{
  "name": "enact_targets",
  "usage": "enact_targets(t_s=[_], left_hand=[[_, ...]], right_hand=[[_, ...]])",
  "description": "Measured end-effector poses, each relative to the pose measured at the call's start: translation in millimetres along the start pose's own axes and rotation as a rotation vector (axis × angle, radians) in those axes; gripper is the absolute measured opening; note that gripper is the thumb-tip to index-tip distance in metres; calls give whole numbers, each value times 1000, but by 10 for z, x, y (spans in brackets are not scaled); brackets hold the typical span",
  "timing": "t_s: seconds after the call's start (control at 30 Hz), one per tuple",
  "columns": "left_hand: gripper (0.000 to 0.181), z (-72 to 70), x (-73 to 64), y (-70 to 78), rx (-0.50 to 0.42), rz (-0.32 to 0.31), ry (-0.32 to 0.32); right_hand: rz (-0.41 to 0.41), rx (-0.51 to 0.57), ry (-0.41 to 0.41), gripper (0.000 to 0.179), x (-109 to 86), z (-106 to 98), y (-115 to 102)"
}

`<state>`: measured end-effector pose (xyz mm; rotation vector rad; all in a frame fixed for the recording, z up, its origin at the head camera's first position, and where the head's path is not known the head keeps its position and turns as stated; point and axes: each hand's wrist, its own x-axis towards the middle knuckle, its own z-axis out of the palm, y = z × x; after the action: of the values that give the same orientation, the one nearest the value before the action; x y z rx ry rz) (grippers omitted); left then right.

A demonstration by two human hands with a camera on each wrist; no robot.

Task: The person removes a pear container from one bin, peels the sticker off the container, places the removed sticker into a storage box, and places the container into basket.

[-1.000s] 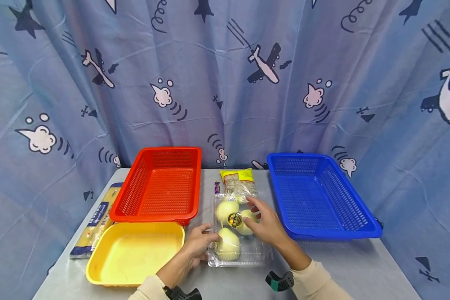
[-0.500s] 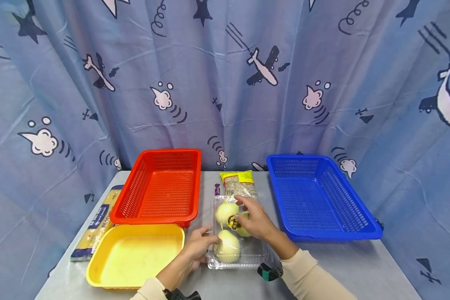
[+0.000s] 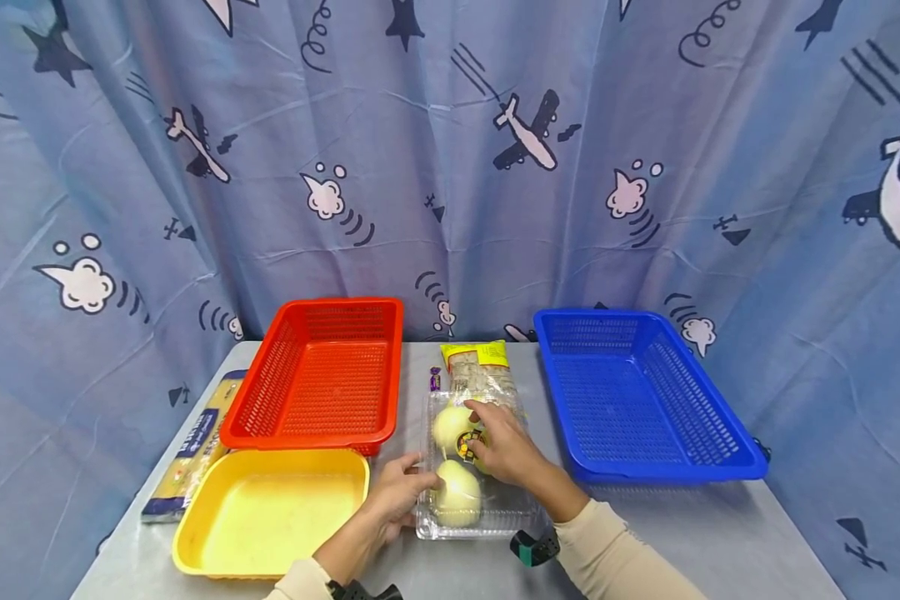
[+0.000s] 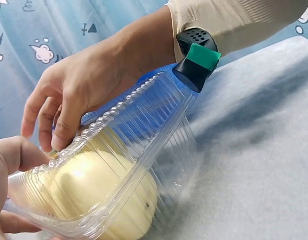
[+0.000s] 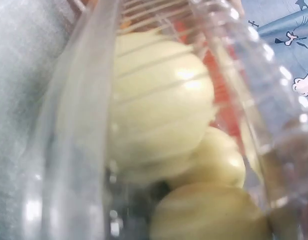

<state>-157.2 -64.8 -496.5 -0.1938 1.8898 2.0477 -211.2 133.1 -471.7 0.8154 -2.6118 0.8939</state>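
A clear plastic clamshell box (image 3: 506,523) lies on the table in the head view, with pale yellow, round fruits (image 3: 457,496) inside. My left hand (image 3: 396,493) grips the box's left side, thumb on top and other fingers lower down, as the left wrist view shows. Over the lid is my right hand (image 3: 508,446), fingers bent downward, fingertips at a round black-and-yellow sticker (image 3: 467,445). Whether they pinch it cannot be made out. The right hand covers one fruit in the head view. In the right wrist view the fruits (image 5: 158,95) are blurred behind the ribbed plastic.
A red basket (image 3: 398,375) stands at the back left, a yellow tray (image 3: 270,571) before it. A long yellow-and-blue packet (image 3: 195,442) lies at the left edge. Behind the box are a yellow-topped bag (image 3: 480,362) and a purple-wrapped sweet (image 3: 435,380). A blue basket (image 3: 675,473) is at right.
My right hand has moved left and lower over the lid, its fingertips now at the sticker. The left hand and the box have stayed in place.
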Motion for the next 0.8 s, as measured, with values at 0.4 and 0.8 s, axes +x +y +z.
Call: enact_targets(t_s=[0.4,0.8], left_hand=[[82,7,-18,5,29,2,21],[80,24,-31,11,36,0,25]], right_hand=[[4,-96,-24,50,-13,-14,-60],[22,-110,-19,18,-15,-20,-59]])
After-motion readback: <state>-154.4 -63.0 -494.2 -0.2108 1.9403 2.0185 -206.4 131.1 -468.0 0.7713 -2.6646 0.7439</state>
